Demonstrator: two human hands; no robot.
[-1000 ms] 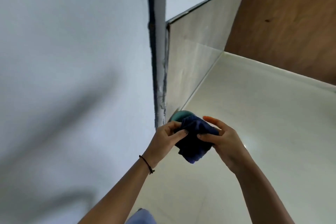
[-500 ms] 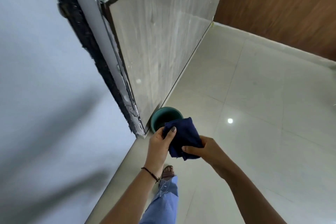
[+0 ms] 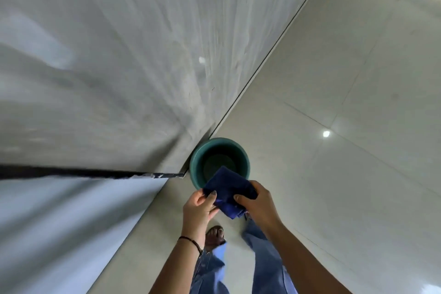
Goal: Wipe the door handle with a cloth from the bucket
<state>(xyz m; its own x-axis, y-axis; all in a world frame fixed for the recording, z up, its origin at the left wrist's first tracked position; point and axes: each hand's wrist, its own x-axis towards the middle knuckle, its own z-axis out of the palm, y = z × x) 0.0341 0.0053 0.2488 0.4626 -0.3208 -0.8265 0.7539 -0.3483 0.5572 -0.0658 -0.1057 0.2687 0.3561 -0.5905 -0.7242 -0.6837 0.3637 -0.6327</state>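
Note:
A folded dark blue cloth (image 3: pixel 228 190) is held between both hands just above the near rim of a green bucket (image 3: pixel 196 169). My left hand (image 3: pixel 198 207) pinches the cloth's left edge with thumb and fingers. My right hand (image 3: pixel 259 204) grips its right side. The bucket stands on the floor against the corner of the grey wall panel, and its inside looks dark. No door handle is in view.
A grey wall panel (image 3: pixel 119 67) with a black edge strip (image 3: pixel 83 172) fills the left. Pale glossy floor tiles (image 3: pixel 334 150) spread to the right. My legs in blue jeans (image 3: pixel 262 258) and a sandalled foot (image 3: pixel 214 236) are below the hands.
The view has tilted down toward the floor, so the bucket now shows in full. Both hands have kept hold of the cloth, which now looks folded flatter.

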